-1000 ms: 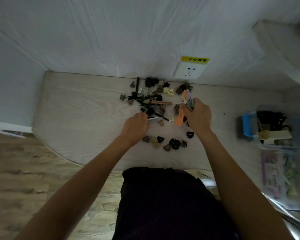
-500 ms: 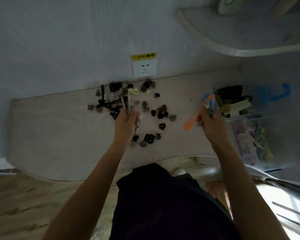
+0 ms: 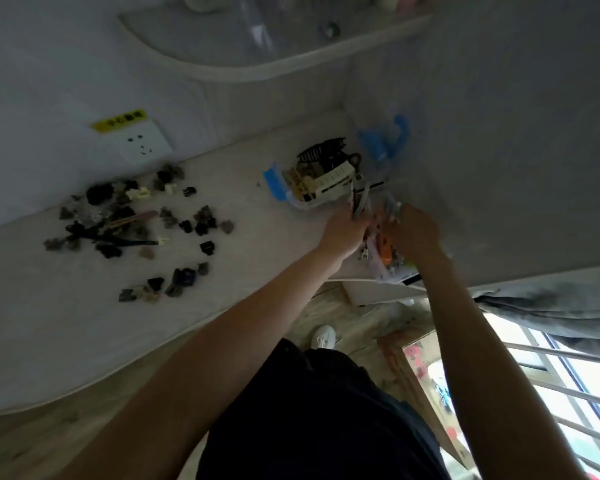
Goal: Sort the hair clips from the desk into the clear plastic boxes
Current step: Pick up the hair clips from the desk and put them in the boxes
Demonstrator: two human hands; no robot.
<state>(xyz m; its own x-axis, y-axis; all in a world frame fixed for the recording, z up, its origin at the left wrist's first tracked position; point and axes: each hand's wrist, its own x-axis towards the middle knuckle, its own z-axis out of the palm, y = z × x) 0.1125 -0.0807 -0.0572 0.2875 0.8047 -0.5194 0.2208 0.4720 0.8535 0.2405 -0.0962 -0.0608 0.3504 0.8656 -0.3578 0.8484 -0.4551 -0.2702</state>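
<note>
A scatter of small dark and beige hair clips (image 3: 136, 230) lies on the pale desk (image 3: 42, 306) at the left. Two clear plastic boxes stand at the right. The far box (image 3: 312, 199), with blue latches, holds black and cream claw clips. My left hand (image 3: 343, 232) grips a few thin silver clips (image 3: 359, 200) over the near box (image 3: 392, 268). My right hand (image 3: 413, 233) is over the same box, holding small clips at its fingertips; an orange clip (image 3: 385, 252) shows just below it, inside the box. Both hands hide most of that box.
A wall socket (image 3: 137, 143) with a yellow label sits above the clip pile. A curved shelf (image 3: 257, 60) hangs overhead. The desk's front edge curves near my dark-clothed lap. Right of the boxes is a wall, then a grey curtain (image 3: 551, 306) and a barred window.
Both hands swung right, from the clip pile to the near clear box. The left hand carried thin silver clips along; the orange clip moved with the right hand to the box.
</note>
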